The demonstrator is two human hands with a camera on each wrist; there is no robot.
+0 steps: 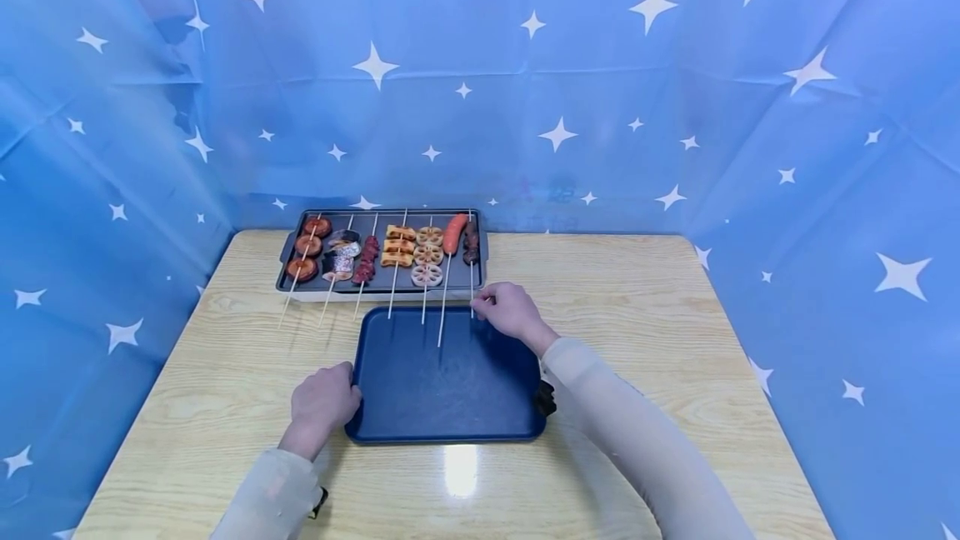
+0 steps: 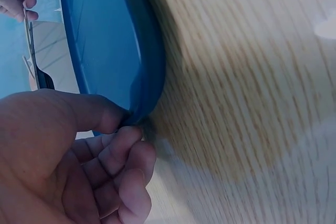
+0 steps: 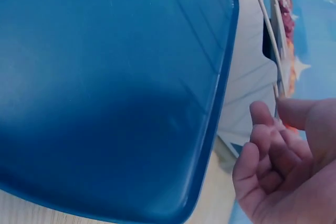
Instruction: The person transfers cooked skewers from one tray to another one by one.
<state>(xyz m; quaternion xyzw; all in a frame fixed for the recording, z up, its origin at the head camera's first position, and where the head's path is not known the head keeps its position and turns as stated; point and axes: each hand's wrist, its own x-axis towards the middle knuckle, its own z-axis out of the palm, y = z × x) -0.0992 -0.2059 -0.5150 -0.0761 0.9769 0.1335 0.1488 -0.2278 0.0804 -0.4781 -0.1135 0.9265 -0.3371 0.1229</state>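
Observation:
On the wooden table, my left hand (image 1: 322, 398) grips the left edge of a dark blue tray (image 1: 450, 390), thumb above the rim in the left wrist view. My right hand (image 1: 513, 313) reaches over the tray's far right corner. Its thumb and forefinger pinch the lower end of the stick of the rightmost skewer, a dark brown meat skewer (image 1: 471, 244). That skewer's food end lies on a black grill pan (image 1: 459, 275) behind the tray. Just left of it is a sausage skewer (image 1: 454, 233), whose stick reaches over the tray, then a lotus root skewer (image 1: 428, 255).
Further left on the pan lie a skewer of yellow grilled slices (image 1: 398, 246), a red meat skewer (image 1: 366, 261), a fish skewer (image 1: 339, 257) and a skewer of round brown pieces (image 1: 307, 246). Their sticks jut over the pan's front edge. A blue star-patterned cloth (image 1: 480, 123) surrounds the table.

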